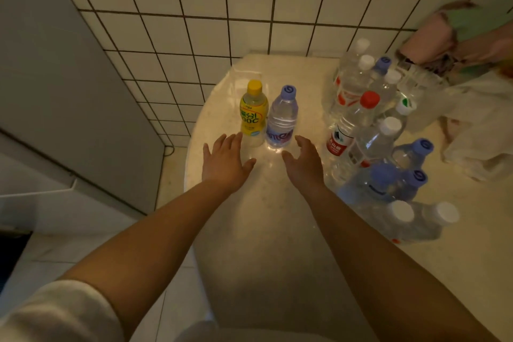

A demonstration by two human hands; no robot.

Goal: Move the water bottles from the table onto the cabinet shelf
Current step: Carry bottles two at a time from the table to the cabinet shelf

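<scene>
Water bottles crowd the rounded cream table point(277, 203): two stand apart from the rest near its far left edge, at about twelve o'clock from the hands. One is a yellow-capped bottle point(253, 112) with a yellow label, and touching its right side is a purple-capped clear bottle point(281, 118). Both stand upright. The left hand point(224, 164) is stretched out flat, fingers straight and slightly spread, its fingertips just short of the yellow bottle's base, holding nothing. The right hand point(304, 162) reaches beside it with fingers loosely bent and thumb out, empty as well, just at five o'clock of the purple-capped bottle. At three o'clock from the hands stands a dense cluster of clear bottles point(372, 130) with white, red and purple caps, packed against each other. Behind the cluster, at two o'clock, lies a crumpled white cloth point(477, 130). White square wall tiles point(222, 8) rise behind the table.
</scene>
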